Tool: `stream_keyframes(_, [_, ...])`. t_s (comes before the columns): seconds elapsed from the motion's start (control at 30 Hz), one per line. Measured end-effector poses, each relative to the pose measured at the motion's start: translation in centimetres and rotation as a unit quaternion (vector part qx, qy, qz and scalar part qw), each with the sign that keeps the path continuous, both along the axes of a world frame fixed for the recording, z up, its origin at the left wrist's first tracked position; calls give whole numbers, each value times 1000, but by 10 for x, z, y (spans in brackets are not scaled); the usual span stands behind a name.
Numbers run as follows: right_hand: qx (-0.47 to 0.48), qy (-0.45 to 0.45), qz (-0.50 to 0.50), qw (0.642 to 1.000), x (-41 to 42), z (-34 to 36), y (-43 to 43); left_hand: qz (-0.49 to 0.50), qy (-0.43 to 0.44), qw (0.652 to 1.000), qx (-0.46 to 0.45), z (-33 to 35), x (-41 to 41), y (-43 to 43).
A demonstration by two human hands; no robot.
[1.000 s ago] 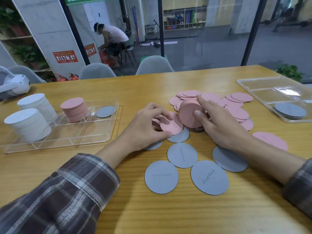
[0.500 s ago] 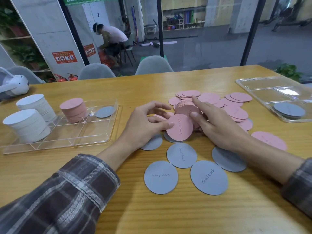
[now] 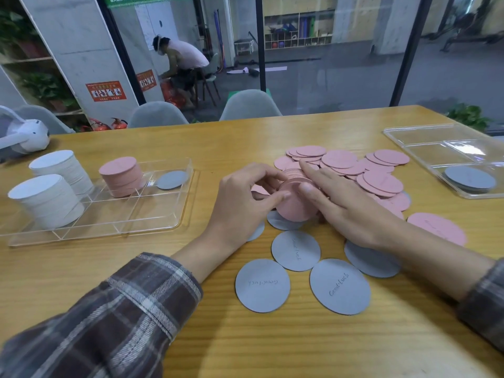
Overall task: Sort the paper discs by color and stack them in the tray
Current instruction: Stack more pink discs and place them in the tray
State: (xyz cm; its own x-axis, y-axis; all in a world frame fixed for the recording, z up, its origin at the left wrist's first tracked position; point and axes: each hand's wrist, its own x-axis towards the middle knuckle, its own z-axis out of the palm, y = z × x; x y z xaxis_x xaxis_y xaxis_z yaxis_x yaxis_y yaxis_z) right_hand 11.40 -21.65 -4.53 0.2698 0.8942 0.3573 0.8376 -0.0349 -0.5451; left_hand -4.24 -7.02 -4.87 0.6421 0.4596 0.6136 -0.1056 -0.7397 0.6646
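Since a moment ago, the single pink disc the left hand (image 3: 242,205) was carrying has closed flat against the front of the pink bundle (image 3: 296,207), and both hands have drawn together around it. The bundle stands tilted on edge at mid-table, just beyond the grey discs (image 3: 296,249) spread flat near the person. The left hand curls thumb and fingers around the bundle's left side. The right hand (image 3: 346,208) pinches it, thumb on the front face, fingers laid over the top and back.

The step in hand looks like gathering pinks into one bundle. Many loose pink discs (image 3: 381,181) lie overlapping to the right, so the next move probably calls for adding another. Otherwise it means carrying the bundle left to the pink stack (image 3: 121,177) in the clear tray (image 3: 152,227), which also holds one grey disc (image 3: 172,180) and white stacks (image 3: 47,200).

Fingers hide how many discs the bundle holds. Hands and wrists partly cover some grey discs. A second tray (image 3: 409,137) at the right, holding a low grey pile (image 3: 469,181), is cut off by the frame edge. Writing on the discs is only partly legible.
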Motion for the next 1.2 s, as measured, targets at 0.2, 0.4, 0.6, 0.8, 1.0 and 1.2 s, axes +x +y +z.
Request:
stream_keyframes(0.2, [-7,-46,-18,999,0,-3,3,26,0,999,47,-3,3,2])
stream_keyframes(0.4, [-15,-71,-20,997,-3,-5,4,7,151,987,54,-5,3,6])
stream_keyframes(0.6, [-17,-111,-20,994,-3,-9,4,5,229,966,119,-5,1,8])
stream_keyframes(0.8, [-10,-60,-63,996,5,-5,3,76,284,948,120,-10,-6,27])
stream_keyframes(1.0, [-2,-50,-83,995,11,-6,3,99,286,947,108,-11,-7,34])
stream_keyframes(1.2, [9,-42,-95,995,12,-5,3,101,269,953,90,-11,-6,38])
